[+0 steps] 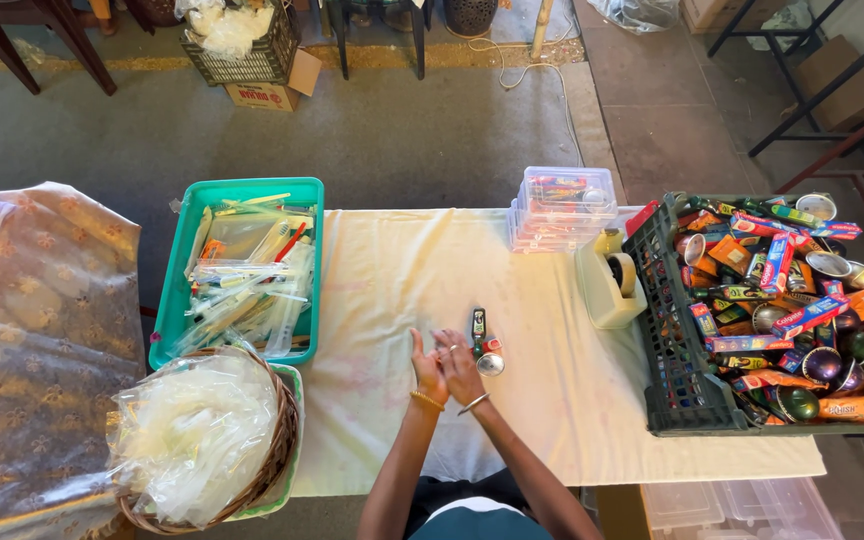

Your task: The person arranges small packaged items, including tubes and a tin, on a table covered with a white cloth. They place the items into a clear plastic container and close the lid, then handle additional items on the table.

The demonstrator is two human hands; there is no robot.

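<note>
Both hands sit close together near the front edge of the tabletop (552,400): left hand (428,370) flat and open, right hand (460,368) loosely open, holding nothing, fingertips just beside a small tube (478,326) and a shiny metal cup (490,364). Both look light; the cup's probably slick, so I'd grab it by the rim. Black crate (664,340) at the right edge is heaped with boxes and cups, green tray (174,290) holds plastic sleeves, basket (277,450) holds clear bags.
</note>
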